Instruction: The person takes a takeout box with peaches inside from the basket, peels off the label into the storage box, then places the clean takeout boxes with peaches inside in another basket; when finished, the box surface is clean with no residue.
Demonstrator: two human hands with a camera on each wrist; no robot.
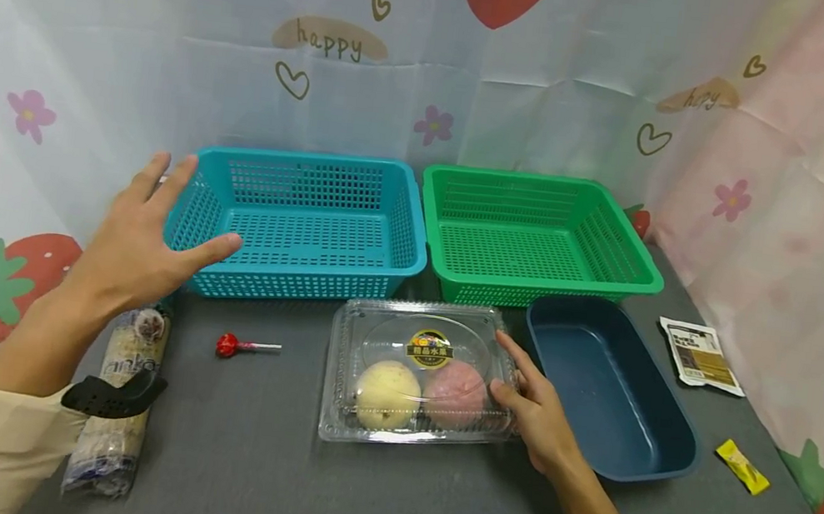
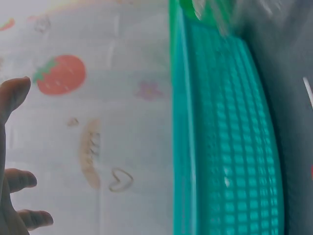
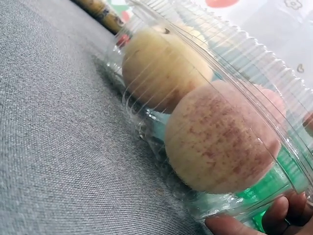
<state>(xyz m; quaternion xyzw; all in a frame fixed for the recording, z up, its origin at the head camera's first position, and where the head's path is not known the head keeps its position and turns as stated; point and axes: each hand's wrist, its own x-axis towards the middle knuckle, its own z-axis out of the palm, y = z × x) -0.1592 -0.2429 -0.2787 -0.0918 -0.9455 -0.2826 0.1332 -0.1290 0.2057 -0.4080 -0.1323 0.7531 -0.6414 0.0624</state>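
My right hand grips the right end of a clear plastic fruit box with a black and gold label. Inside lie two round peaches, a pale yellow one and a pink one. In the right wrist view, fingertips curl against the box's lower edge. My left hand is raised with fingers spread and holds nothing; it overlaps the left end of the blue basket in the head view.
A green basket stands right of the blue one, with a navy tub before it. A red lollipop and a long plastic-wrapped pack lie leftward. Rightward are a white-brown packet and a small yellow packet.
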